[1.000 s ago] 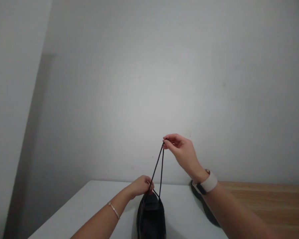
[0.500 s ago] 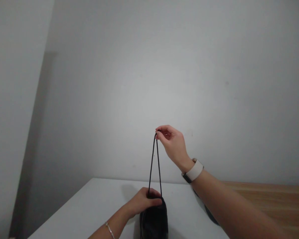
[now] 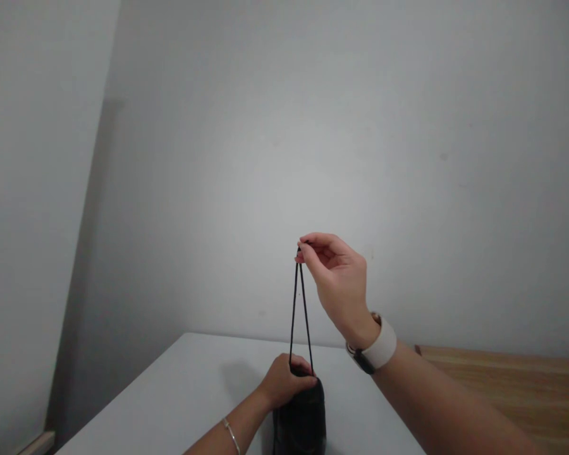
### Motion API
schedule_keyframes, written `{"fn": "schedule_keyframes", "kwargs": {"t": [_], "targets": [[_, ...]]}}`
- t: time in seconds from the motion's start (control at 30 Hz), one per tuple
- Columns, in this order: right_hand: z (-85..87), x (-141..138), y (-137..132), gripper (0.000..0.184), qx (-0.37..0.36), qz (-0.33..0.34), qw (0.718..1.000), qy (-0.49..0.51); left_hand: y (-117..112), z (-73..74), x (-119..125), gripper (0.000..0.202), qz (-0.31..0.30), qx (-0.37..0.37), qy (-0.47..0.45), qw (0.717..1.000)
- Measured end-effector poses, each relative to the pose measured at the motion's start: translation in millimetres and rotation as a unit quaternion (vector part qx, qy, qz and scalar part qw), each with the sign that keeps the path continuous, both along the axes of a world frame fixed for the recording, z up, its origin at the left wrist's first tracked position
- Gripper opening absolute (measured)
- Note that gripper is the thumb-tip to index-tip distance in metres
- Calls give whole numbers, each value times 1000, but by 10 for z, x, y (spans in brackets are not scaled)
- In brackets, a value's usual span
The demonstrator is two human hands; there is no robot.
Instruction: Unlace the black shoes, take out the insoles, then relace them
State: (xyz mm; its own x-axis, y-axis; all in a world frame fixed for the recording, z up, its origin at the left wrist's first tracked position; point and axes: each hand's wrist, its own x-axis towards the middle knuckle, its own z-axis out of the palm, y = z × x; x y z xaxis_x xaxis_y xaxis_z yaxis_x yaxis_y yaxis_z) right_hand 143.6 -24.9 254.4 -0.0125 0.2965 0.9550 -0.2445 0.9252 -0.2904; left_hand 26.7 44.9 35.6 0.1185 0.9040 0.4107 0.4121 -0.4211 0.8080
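Note:
A black drawstring pouch (image 3: 303, 420) stands over the white table at the bottom centre, its lower end cut off by the frame. My left hand (image 3: 287, 381) is closed around the pouch's top, thumb in front. Two strands of black cord (image 3: 293, 309) rise from there and meet in my right hand (image 3: 336, 268). That hand pinches the cord's upper end between thumb and fingertips, holding the strands taut in a narrow upright loop. Whatever is inside the pouch is hidden.
Beneath the hands is a white table (image 3: 184, 379), its far edge near a grey wall (image 3: 265, 158). A wood-grain surface (image 3: 502, 385) lies at the right. A pale wooden edge (image 3: 38, 444) shows at the lower left.
The view has shifted slightly, so table and pouch appear a bit further right. My right hand has turned a little and come nearer; both hands keep their hold.

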Motion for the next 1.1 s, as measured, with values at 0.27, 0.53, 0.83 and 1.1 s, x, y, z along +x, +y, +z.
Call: {"fn": "schedule_keyframes", "kwargs": {"t": [0.27,0.53,0.83,1.1], "targets": [[9,42,-34,9,17,-16,998,-58,15,52,-83,27,-30,-52,8,998],[-19,227,154,12,-1,-60,996,-66,-622,1026,26,23,184,257,-33,948],[-48,175,-20,10,-56,0,996,-74,-820,1712,307,20,156,325,22,933],[-70,527,580,17,-199,20,975,92,-447,1632,-176,37,-6,191,-296,936]]}}
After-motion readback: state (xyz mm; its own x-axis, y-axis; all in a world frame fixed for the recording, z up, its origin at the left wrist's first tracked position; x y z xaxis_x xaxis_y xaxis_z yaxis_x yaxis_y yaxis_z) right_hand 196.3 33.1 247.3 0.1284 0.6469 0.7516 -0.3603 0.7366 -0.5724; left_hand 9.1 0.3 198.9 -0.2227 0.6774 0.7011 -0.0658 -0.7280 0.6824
